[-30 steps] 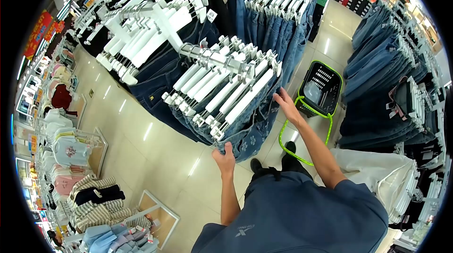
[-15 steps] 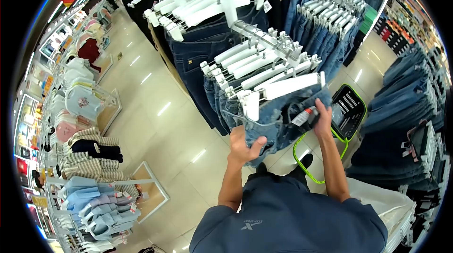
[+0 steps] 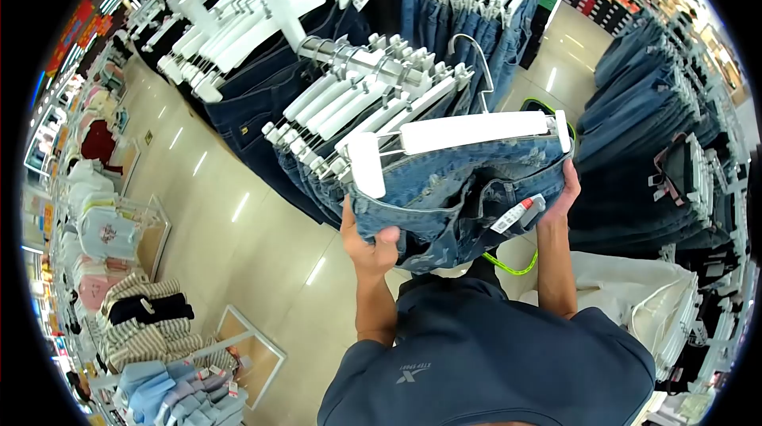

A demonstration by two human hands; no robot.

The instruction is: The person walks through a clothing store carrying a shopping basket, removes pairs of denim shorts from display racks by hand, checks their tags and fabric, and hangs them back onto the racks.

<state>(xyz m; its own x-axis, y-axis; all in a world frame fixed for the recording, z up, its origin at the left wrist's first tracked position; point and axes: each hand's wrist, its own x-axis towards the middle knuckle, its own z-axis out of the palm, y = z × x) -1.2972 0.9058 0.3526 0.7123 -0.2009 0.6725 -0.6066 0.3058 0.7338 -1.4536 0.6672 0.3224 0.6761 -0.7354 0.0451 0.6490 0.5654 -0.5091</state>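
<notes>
Distressed blue jeans hang from a white clip hanger in front of my body. The hanger's metal hook stands up free, apart from the rack rail. My left hand grips the jeans at the left side of the waistband, thumb toward me. On the opposite side, my right hand holds the waistband edge, its fingers partly hidden behind the denim. A white and red price tag lies against the jeans near my right hand.
A metal rack with several hung jeans stands just ahead. More denim hangs on a rack at right. The green handle of a basket shows beneath the jeans. Light-coloured clothes line the left side, across the tiled aisle.
The jeans and hanger have come away from the row on the rack, toward me and to the right. Both hands moved with them, and the view has shifted. The basket is now mostly covered.
</notes>
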